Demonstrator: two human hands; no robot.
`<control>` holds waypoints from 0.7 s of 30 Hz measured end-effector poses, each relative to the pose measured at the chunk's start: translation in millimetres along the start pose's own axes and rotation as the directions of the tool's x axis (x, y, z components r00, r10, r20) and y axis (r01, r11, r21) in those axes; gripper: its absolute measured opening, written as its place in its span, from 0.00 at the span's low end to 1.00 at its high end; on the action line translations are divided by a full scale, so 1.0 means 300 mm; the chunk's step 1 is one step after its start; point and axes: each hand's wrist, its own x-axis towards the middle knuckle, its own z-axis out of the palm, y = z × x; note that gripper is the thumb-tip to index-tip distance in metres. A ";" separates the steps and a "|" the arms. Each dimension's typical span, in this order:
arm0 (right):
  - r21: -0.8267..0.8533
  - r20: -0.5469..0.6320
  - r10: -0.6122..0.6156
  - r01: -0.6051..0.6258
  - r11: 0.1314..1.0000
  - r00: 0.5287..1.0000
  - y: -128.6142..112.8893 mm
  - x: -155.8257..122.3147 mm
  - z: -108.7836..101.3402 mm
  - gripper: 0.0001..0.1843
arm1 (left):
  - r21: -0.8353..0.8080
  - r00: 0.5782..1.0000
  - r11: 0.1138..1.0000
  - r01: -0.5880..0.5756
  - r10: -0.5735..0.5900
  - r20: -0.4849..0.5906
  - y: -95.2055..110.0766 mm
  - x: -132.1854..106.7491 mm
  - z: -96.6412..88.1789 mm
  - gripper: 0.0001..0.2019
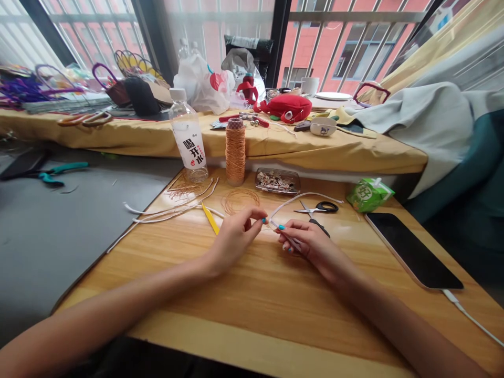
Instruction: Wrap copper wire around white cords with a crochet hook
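Both my hands meet over the middle of the wooden table (252,294). My left hand (236,236) is closed in a pinch on the end of a thin white strip (299,196) that loops away toward the scissors. My right hand (305,241) is also closed, gripping the same white strip just right of the pinch, with a dark tool partly hidden under its fingers. A coil of copper wire (240,200) lies just beyond my left hand. A yellow strip (210,218) lies to its left.
A spool of copper thread (235,152), a water bottle (189,139) and a clear box of small parts (277,181) stand at the table's far edge. Black-handled scissors (318,208), a green carton (369,194) and a phone (411,249) lie right. Loose white strips (169,210) lie left.
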 end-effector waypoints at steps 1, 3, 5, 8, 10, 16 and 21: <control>0.010 -0.001 0.002 -0.002 1.000 1.000 -0.002 -0.001 0.000 0.07 | 0.053 0.998 0.997 -0.061 0.061 0.004 0.000 -0.002 -0.001 0.07; 0.029 0.002 0.003 -0.003 1.000 1.000 -0.005 -0.002 -0.001 0.07 | 0.123 0.983 0.975 -0.186 0.185 0.020 -0.003 -0.004 -0.003 0.09; 0.039 0.015 0.010 -0.010 0.999 1.000 -0.004 -0.001 -0.003 0.07 | 0.162 0.957 0.943 -0.289 0.283 0.059 -0.009 -0.008 -0.006 0.11; 0.044 0.028 0.025 -0.026 0.999 0.999 0.000 0.005 -0.007 0.07 | 0.211 0.942 0.919 -0.334 0.319 0.104 -0.018 -0.011 -0.007 0.13; 0.050 0.032 0.027 -0.028 0.998 0.999 0.001 0.008 -0.009 0.07 | 0.232 0.950 0.921 -0.312 0.299 0.092 -0.021 -0.012 -0.005 0.12; 0.087 0.028 0.031 -0.034 0.996 0.999 -0.005 0.008 -0.011 0.07 | 0.232 0.913 0.883 -0.407 0.402 0.071 -0.023 -0.004 0.001 0.08; 0.117 0.033 0.036 -0.040 0.992 0.999 -0.009 0.006 -0.011 0.06 | 0.231 0.920 0.891 -0.391 0.386 0.069 -0.015 -0.004 -0.004 0.08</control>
